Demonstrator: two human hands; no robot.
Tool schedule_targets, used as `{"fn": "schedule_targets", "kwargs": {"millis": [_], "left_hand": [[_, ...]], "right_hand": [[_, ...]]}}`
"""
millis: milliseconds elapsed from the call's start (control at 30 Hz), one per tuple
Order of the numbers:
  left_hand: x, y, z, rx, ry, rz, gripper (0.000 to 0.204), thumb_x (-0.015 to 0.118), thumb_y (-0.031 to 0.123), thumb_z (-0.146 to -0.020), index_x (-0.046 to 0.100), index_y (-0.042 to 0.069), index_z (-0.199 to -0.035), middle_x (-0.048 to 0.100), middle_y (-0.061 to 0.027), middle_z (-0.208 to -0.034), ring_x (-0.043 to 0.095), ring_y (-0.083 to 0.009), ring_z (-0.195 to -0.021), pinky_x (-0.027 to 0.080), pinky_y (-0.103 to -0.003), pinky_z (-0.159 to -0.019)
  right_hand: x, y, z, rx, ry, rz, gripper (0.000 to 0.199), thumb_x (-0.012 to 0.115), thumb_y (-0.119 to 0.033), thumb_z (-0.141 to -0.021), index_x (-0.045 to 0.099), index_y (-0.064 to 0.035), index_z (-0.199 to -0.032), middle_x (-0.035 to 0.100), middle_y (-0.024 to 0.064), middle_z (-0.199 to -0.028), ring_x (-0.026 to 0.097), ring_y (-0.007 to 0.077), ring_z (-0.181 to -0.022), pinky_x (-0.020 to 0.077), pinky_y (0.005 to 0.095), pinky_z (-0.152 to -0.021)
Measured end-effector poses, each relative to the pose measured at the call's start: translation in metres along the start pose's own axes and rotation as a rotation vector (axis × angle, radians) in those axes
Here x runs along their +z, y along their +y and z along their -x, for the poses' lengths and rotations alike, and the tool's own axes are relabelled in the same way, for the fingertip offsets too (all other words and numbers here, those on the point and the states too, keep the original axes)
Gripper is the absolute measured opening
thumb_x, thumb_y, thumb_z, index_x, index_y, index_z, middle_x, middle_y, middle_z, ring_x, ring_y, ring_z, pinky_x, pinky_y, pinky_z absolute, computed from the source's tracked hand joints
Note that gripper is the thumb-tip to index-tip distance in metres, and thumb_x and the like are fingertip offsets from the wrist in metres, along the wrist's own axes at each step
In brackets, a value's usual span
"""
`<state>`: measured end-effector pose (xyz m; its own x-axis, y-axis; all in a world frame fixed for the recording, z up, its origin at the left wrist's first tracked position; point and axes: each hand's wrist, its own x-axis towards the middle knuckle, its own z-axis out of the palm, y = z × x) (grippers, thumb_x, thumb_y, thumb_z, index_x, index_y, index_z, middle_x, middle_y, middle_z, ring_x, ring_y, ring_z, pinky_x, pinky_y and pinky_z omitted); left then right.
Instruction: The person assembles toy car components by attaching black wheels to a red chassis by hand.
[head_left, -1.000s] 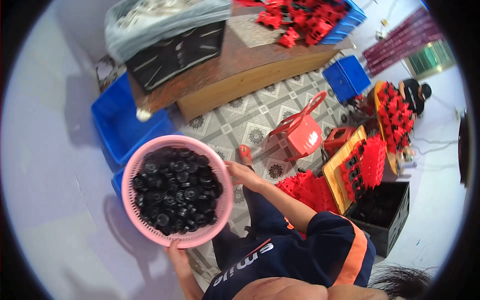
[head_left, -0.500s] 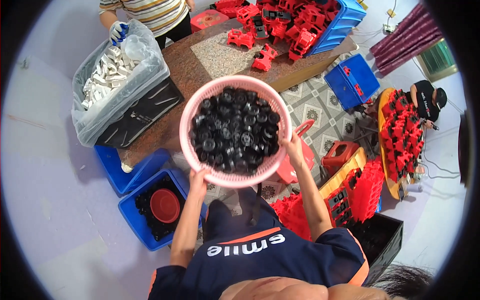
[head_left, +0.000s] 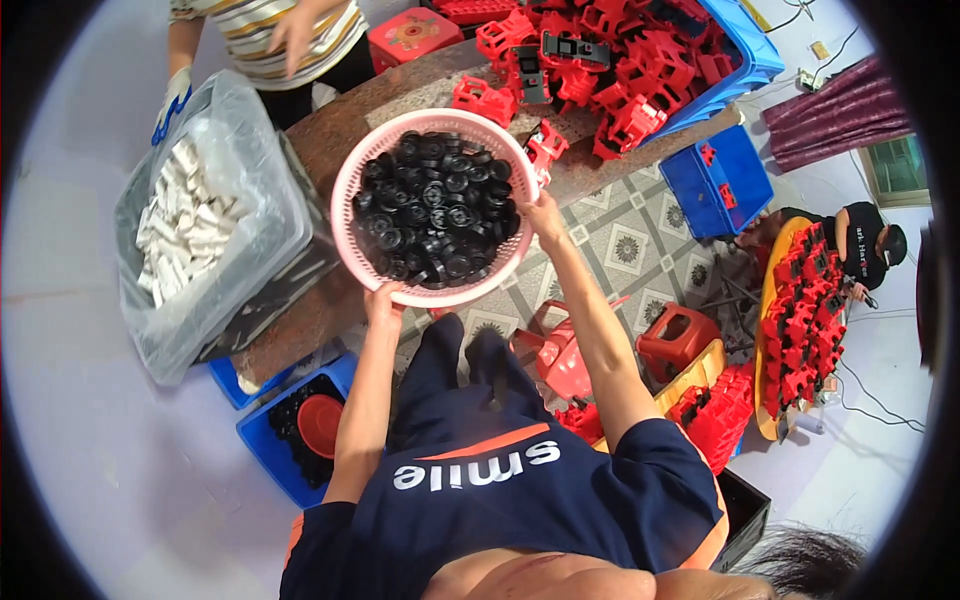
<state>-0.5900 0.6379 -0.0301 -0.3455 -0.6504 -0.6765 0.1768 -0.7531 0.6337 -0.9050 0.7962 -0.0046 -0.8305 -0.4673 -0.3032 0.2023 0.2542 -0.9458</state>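
A round pink plastic basket full of small black toy wheels is held out in front of me, its far side overlapping the stone counter in view. My left hand grips the near left rim, fingers partly hidden beneath it. On the right rim, my right hand is closed, with the thumb on the edge. Just beyond the basket, a red plastic toy car body lies on the counter. Whether the basket touches the counter, I cannot tell.
The brown stone counter carries piled red car bodies and a blue crate. Left stands a plastic-lined bin with white pieces; a co-worker's gloved hand is beside it. Below are a blue wheel bin and red stools.
I have carried the basket forward and slightly left, nearer the counter, with both hands still on it. The co-worker's gloved hand has moved left, and their other hand now shows in front of the striped shirt.
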Motion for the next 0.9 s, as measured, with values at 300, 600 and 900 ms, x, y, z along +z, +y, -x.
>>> {"fn": "schedule_targets", "kwargs": {"millis": [300, 600, 900], "left_hand": [[0.056, 0.028, -0.055, 0.028, 0.123, 0.026, 0.056, 0.06, -0.013, -0.068, 0.051, 0.012, -0.117, 0.058, -0.0041, -0.099, 0.062, -0.0229, -0.088, 0.057, -0.038, -0.073], [0.149, 0.047, -0.001, 0.671, 0.757, -1.094, 0.074, 0.067, 0.005, -0.081, 0.03, 0.007, -0.144, 0.046, -0.0174, -0.133, 0.048, -0.0321, -0.123, 0.042, -0.043, -0.102], [0.298, 0.021, 0.029, -0.067, -0.569, 0.182, 0.106, 0.074, 0.054, -0.078, 0.015, 0.013, -0.154, 0.037, -0.0137, -0.148, 0.041, -0.0242, -0.134, 0.038, -0.041, -0.108]], "right_hand": [[-0.023, -0.042, -0.109, -0.034, 0.379, 0.701, 0.09, 0.075, -0.049, -0.074, 0.034, -0.0089, -0.144, 0.04, 0.0289, -0.137, 0.038, 0.0492, -0.127, 0.0379, 0.0528, -0.102], [-0.049, -0.014, -0.167, 0.038, 0.155, 0.736, 0.12, 0.086, -0.041, -0.059, 0.016, -0.0146, -0.153, 0.007, 0.0297, -0.155, 0.047, 0.0467, -0.125, 0.0435, 0.0488, -0.1], [-0.061, -0.169, -0.068, -0.02, -0.821, 0.068, 0.106, 0.079, -0.028, -0.073, 0.013, -0.013, -0.155, 0.03, 0.0159, -0.15, 0.035, 0.0283, -0.137, 0.0285, 0.0438, -0.113]]}}
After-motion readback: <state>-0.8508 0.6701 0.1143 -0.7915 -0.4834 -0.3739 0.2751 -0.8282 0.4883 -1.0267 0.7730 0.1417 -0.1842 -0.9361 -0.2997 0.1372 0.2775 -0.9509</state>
